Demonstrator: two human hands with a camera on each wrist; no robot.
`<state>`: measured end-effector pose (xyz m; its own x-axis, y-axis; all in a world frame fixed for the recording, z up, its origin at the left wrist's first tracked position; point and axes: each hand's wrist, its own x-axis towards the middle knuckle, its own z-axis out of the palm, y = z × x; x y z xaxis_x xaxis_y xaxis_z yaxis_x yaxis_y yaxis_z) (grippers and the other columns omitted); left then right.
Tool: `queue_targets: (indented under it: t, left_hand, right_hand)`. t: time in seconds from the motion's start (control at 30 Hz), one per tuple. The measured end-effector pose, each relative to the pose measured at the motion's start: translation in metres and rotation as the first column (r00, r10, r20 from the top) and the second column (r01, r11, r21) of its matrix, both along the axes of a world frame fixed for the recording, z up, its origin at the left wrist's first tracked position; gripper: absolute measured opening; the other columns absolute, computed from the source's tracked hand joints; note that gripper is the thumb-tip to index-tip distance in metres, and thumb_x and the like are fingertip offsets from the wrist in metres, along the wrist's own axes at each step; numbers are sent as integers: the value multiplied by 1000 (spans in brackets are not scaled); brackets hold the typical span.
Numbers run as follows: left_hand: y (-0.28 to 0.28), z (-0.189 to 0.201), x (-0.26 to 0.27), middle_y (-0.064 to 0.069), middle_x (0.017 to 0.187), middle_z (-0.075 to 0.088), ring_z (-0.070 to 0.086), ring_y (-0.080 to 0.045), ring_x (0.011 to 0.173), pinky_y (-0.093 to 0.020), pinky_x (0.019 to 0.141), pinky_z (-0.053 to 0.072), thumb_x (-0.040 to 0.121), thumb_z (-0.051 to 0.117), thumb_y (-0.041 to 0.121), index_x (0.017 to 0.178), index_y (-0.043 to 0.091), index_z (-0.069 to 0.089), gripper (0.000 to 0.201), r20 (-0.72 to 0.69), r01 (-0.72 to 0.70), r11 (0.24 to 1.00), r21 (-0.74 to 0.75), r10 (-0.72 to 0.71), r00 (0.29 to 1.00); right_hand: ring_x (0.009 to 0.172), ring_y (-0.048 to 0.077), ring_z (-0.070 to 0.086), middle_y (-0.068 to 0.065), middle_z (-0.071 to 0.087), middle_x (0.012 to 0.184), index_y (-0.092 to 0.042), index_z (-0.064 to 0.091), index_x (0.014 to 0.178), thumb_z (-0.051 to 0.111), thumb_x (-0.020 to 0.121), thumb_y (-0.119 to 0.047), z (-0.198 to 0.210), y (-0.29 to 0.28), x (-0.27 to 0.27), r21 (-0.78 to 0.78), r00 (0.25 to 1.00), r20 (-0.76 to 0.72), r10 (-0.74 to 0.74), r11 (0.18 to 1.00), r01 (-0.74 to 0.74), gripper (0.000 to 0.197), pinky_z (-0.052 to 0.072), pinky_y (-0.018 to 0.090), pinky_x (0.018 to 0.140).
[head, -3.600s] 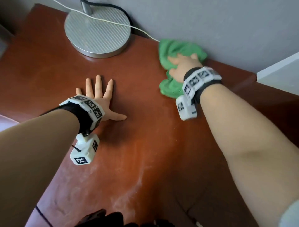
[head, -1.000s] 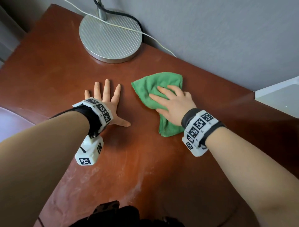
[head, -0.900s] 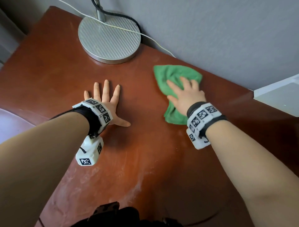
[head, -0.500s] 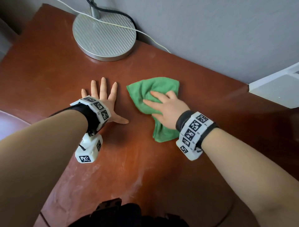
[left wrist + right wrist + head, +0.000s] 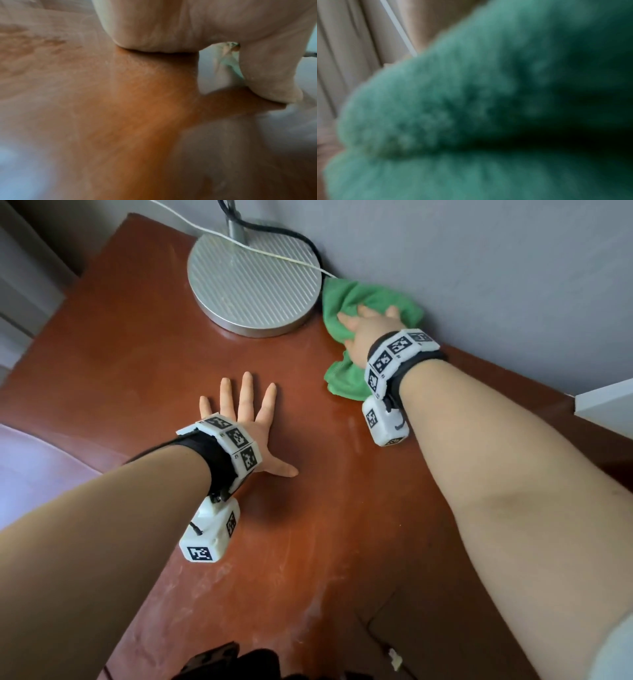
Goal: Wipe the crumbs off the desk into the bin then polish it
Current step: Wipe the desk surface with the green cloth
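The right hand (image 5: pixel 368 332) lies palm-down on a green microfibre cloth (image 5: pixel 346 302) at the far edge of the reddish-brown wooden worktop (image 5: pixel 137 344), hard against the grey wall (image 5: pixel 496 268). Its fingers are stretched forward over the cloth and press it flat rather than curling round it; the fingertips reach nearly to the wall. The cloth is bunched, one part spreading ahead of the fingers and another trailing back under the wrist toward the near side. Its left edge sits just beside the round ribbed metal lamp base (image 5: pixel 253 278), and whether they touch cannot be told. A thin white cable (image 5: pixel 274 256) crosses the base and runs to the cloth's top corner, and a thicker black cable (image 5: pixel 274 229) curves from the lamp stem along the base's back rim.

The left hand (image 5: pixel 246 422) rests flat on the worktop nearer the middle, fingers straight and spread, thumb pointing right, holding nothing. In the left wrist view the heel of the palm (image 5: pixel 154 24) presses on the wood. The right wrist view is filled by the blurred green pile of the cloth (image 5: pixel 453 108).

Pale dusty smears (image 5: pixel 318 594) streak the near part of the worktop, and a small pale scrap (image 5: pixel 395 659) lies at the bottom edge. A white block (image 5: pixel 606 405) juts in at the right.
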<state>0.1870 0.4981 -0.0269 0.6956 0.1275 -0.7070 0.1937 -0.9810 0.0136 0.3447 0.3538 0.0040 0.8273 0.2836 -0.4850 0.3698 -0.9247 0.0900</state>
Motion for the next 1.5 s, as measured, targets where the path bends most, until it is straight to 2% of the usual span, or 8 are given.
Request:
queue_targets:
  t: [0.27,0.5,0.77,0.9,1.03,1.13,1.33,1.5]
  left_hand:
    - [2,1,-1,-6,147,-39,-29,-35,137,-60,109,-8,55,63,79,140,30,-31,136,20,1,1000,-27,-1,1000]
    - [1,3,-1,-7,147,-38,-29,-36,137,-60,110,-7,57,61,79,140,29,-31,134,10,14,1000,-21,-14,1000]
    - [3,8,-6,-10,148,-36,-27,-38,138,-60,110,-7,54,72,70,143,27,-27,139,53,45,998,-52,-42,998]
    - [2,11,-6,-9,148,-37,-27,-37,138,-60,110,-7,56,72,69,142,28,-28,138,37,43,998,-39,-42,998]
    - [2,10,-7,-8,148,-36,-27,-35,138,-59,110,-7,55,71,71,143,28,-27,138,44,36,999,-39,-34,998]
    - [1,9,-9,-7,150,-33,-26,-34,139,-58,110,-7,54,70,73,143,29,-25,137,68,33,999,-41,-30,997]
    - [1,10,-11,-8,152,-29,-22,-35,140,-60,111,-3,54,67,76,145,28,-22,136,110,58,998,-19,-55,992]
    - [1,10,-13,-8,152,-29,-22,-35,140,-59,110,-4,54,67,76,145,30,-22,135,116,56,998,-15,-54,992]
  right_hand:
    - [140,36,11,-16,5,157,-48,20,143,41,93,-16,0,-30,-52,56,880,-196,433,901,-430,63,18,39,115]
    - [136,35,15,-8,9,157,-43,17,145,39,95,-26,-10,-49,-26,98,984,0,-180,979,179,57,26,39,110]
    - [126,24,24,-18,10,155,-46,15,144,42,93,-20,12,-80,-169,185,890,-214,403,911,-368,63,31,30,104]
    - [134,35,20,-7,14,157,-34,10,148,44,94,-21,15,-127,-143,143,999,-16,-47,988,49,65,16,33,113]
    - [135,37,19,-5,11,158,-36,13,148,36,95,-28,-2,-162,-128,27,821,2,-571,820,571,58,25,38,110]
    - [133,33,18,-10,11,157,-41,16,146,38,94,-28,-9,-139,-157,81,873,0,-488,870,486,59,30,39,110]
    - [124,27,26,-17,9,157,-45,15,145,41,93,-28,-1,-87,-246,207,972,-144,184,967,-152,60,42,38,100]
    - [131,35,22,-6,14,157,-36,13,148,43,93,-24,3,-150,-216,126,929,57,-367,925,358,63,26,38,111]
